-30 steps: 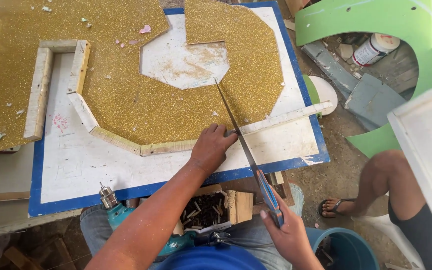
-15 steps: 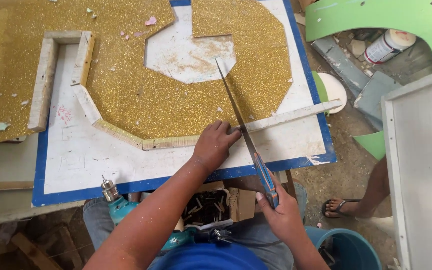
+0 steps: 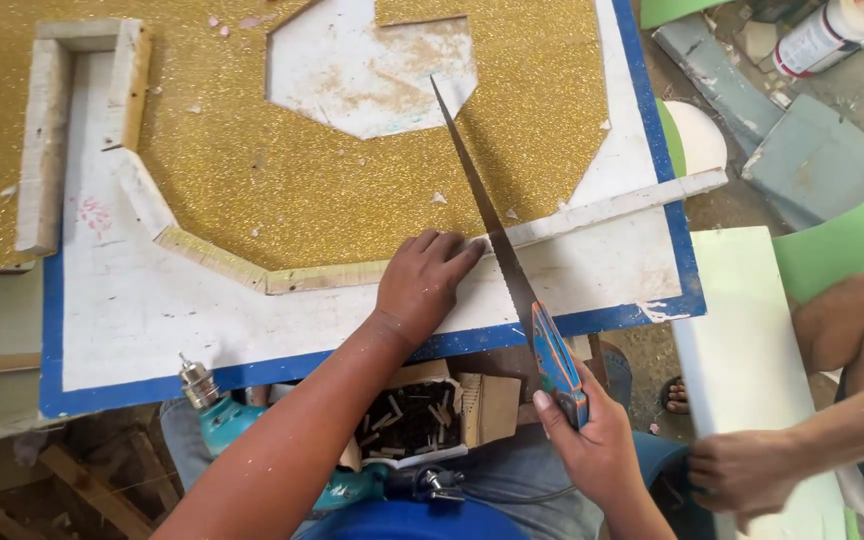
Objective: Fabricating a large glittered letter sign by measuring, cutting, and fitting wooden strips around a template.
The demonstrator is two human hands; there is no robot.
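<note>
A: Starting on the left, what is the left hand (image 3: pixel 420 285) doing?

B: It lies flat, fingers spread and together on nothing, pressing the white foam strip (image 3: pixel 592 212) down on the board. The strip runs off to that hand's right, rising slightly toward the blue border (image 3: pixel 372 352).

A: And the saw?

B: The handsaw (image 3: pixel 482 200) crosses the strip just beside the left fingertips, on their right. Its long axis runs diagonally: tip up and away over the gold glitter panel (image 3: pixel 352 190), handle down and toward the person.

A: Who has the handle?

B: The right hand (image 3: pixel 592 440), closed tight around the blue and orange grip, below and right of the left hand. So the blade lies ahead of the right hand and close against the left.

A: Anything further right?

B: Another person's hand (image 3: pixel 742 472) rests on a white sheet (image 3: pixel 742 330), well apart from the saw.
</note>
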